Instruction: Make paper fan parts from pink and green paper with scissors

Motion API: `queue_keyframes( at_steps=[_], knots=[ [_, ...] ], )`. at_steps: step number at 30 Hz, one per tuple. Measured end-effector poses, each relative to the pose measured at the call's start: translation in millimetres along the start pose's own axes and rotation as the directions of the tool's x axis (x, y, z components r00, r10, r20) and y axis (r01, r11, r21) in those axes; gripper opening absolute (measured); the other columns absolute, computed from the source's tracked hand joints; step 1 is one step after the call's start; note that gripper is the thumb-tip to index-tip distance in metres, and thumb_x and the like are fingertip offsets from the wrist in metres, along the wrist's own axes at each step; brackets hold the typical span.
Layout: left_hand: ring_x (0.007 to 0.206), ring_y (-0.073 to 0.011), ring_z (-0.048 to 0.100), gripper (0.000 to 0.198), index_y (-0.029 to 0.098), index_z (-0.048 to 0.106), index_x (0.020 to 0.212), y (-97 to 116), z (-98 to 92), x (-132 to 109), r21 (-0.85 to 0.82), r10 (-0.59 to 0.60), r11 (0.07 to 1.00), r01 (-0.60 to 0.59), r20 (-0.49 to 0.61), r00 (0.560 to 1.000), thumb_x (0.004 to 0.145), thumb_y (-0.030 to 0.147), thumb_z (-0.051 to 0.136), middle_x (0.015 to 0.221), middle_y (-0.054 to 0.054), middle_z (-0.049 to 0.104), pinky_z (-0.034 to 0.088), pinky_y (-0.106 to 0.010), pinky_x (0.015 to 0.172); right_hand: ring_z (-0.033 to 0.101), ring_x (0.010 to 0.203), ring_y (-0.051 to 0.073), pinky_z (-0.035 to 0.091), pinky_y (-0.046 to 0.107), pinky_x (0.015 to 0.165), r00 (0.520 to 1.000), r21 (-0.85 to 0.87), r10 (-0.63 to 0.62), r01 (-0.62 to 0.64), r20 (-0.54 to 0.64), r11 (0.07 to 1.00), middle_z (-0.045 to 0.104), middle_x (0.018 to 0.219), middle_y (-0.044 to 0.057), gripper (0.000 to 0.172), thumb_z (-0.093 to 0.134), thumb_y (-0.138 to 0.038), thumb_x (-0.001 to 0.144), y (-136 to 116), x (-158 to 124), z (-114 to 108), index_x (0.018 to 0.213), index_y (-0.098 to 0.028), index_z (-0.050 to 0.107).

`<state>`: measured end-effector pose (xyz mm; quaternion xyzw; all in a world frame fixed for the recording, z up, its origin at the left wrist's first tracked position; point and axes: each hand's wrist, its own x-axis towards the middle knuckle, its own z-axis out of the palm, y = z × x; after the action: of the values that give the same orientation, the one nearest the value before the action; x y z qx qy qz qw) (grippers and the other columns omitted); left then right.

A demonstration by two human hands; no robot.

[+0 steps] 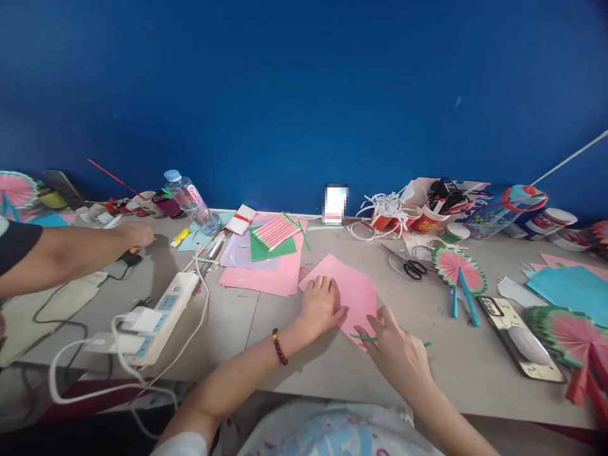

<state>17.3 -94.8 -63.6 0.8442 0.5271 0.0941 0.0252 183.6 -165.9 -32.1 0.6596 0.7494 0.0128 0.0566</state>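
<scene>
A sheet of pink paper (354,285) lies at an angle on the table before me. My left hand (320,307) rests on its left part, fingers flat and thumb stretched toward the middle. At the lower right edge of the sheet, my right hand (392,339) has thumb and fingers closed on the paper. A thin green paper strip (361,337) runs beneath the right hand, its other end showing past the knuckles. Behind the left hand, a pleated pink paper piece with green edging (275,233) lies on green paper (259,250) and pink sheets (256,280).
Black scissors (413,269) and a pink-green paper fan (460,272) lie to the right, near a phone (508,335) with a mouse on it. A white power strip (164,316) with cables, a water bottle (192,202) and another person's arm (71,253) are left.
</scene>
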Motion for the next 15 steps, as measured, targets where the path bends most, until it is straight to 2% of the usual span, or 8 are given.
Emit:
queue_keyframes(
  at_steps=[5,8,10,12,15],
  knots=[
    [0.098,-0.0304,0.050,0.033,0.017,0.058,0.107,11,-5.2,-9,-0.015,0.033,0.999,-0.032,0.029,0.999,0.083,0.040,0.056,0.103,-0.013,0.057,0.044,-0.044,0.083,0.067,0.069,0.018,0.045,0.027,0.050,0.988,-0.029,0.142,-0.140,0.063,0.990,0.055,0.119,0.012,0.035,0.040,-0.044,0.094,16,14,13,0.105,-0.024,0.067],
    [0.097,-0.0297,0.052,0.022,0.018,0.058,0.101,15,-9.4,-17,-0.030,0.075,0.997,-0.073,0.053,0.996,0.085,0.031,0.051,0.103,-0.012,0.057,0.045,-0.043,0.079,0.069,0.073,0.020,0.050,0.030,0.053,0.983,-0.013,0.178,-0.178,0.046,0.984,0.052,0.132,0.013,0.041,0.037,-0.047,0.095,17,22,21,0.117,-0.023,0.062],
    [0.095,-0.0284,0.053,0.023,0.017,0.057,0.104,15,-13.9,-22,-0.055,0.102,0.994,-0.098,0.084,0.991,0.085,0.020,0.046,0.101,-0.012,0.058,0.046,-0.041,0.077,0.069,0.077,0.022,0.051,0.031,0.055,0.982,0.010,0.189,-0.189,0.015,0.982,0.051,0.136,0.013,0.047,0.035,-0.051,0.095,13,28,25,0.125,-0.023,0.057],
    [0.094,-0.0260,0.056,0.032,0.017,0.055,0.111,15,-19.0,-28,-0.117,0.126,0.987,-0.113,0.111,0.986,0.083,0.012,0.042,0.101,-0.011,0.059,0.047,-0.039,0.077,0.070,0.080,0.024,0.053,0.032,0.058,0.980,0.038,0.199,-0.198,-0.013,0.979,0.049,0.139,0.015,0.053,0.032,-0.054,0.095,9,34,29,0.130,-0.021,0.053],
    [0.093,-0.0231,0.059,0.040,0.021,0.053,0.119,15,-25.9,-34,-0.230,0.157,0.965,-0.125,0.128,0.979,0.083,0.011,0.037,0.101,-0.010,0.062,0.048,-0.036,0.079,0.070,0.083,0.026,0.054,0.037,0.062,0.974,0.077,0.227,-0.224,-0.027,0.971,0.044,0.143,0.019,0.061,0.027,-0.058,0.094,3,42,33,0.134,-0.017,0.049]
  ],
)
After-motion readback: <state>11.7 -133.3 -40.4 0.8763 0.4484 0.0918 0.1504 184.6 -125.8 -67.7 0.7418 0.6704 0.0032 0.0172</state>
